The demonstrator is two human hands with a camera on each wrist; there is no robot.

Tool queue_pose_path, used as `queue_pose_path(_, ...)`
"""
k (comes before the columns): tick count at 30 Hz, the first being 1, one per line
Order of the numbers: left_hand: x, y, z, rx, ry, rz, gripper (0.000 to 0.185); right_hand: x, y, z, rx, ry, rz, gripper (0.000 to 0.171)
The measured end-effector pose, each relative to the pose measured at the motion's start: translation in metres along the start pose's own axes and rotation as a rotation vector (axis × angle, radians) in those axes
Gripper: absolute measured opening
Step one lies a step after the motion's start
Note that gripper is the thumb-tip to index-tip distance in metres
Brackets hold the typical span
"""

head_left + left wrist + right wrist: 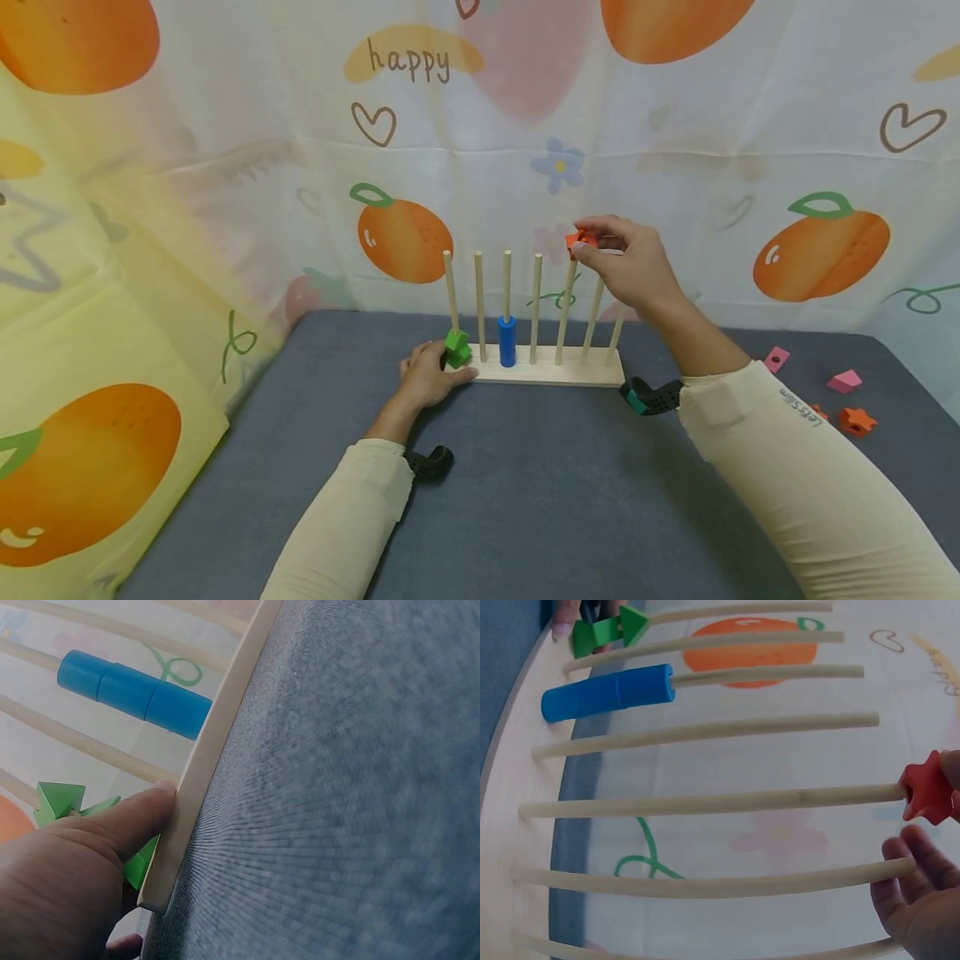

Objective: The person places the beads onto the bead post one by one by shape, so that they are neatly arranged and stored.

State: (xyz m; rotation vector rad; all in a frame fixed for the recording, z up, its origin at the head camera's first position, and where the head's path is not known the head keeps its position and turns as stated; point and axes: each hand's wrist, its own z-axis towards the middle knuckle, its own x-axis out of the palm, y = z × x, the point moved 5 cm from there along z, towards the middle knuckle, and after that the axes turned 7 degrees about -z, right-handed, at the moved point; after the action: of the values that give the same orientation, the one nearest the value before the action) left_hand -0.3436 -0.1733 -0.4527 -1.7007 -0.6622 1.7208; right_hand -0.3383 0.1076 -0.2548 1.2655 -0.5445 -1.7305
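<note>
A wooden peg stand (555,377) with a row of upright pegs stands towards the back of the table. My left hand (427,377) grips the left end of its base, with the thumb on the front edge in the left wrist view. Green triangular blocks (458,349) sit low on the leftmost peg, close by that hand. Blue cylinders (135,691) are stacked on the third peg. My right hand (628,260) pinches a red-orange star block (928,789) at the top of the fifth peg; the peg's tip meets the star's hole in the right wrist view.
On the right side of the table lie pink blocks (845,382) and an orange star block (857,422), with another partly hidden by the right sleeve (795,450). A printed cloth (510,183) hangs behind the table.
</note>
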Motion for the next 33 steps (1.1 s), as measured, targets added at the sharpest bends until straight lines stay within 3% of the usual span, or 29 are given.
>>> queue_pose_path(8, 0.0, 0.001, 0.0, -0.001, 0.0, -0.002, 0.067, 0.008, -0.008, 0.001, 0.07, 0.004, 0.146, 0.036)
queue_pose_path(15, -0.002, 0.001, -0.001, 0.005, -0.001, -0.002, 0.065, 0.014, -0.015, 0.002, 0.114, -0.023, 0.28, 0.047)
queue_pose_path(22, -0.001, 0.001, 0.0, 0.01, -0.001, -0.002, 0.062, 0.019, -0.027, -0.003, 0.169, -0.062, 0.319, 0.051)
queue_pose_path(33, 0.0, 0.0, 0.001, 0.005, -0.01, 0.009, 0.066, 0.033, -0.048, -0.014, 0.251, -0.042, 0.38, 0.047)
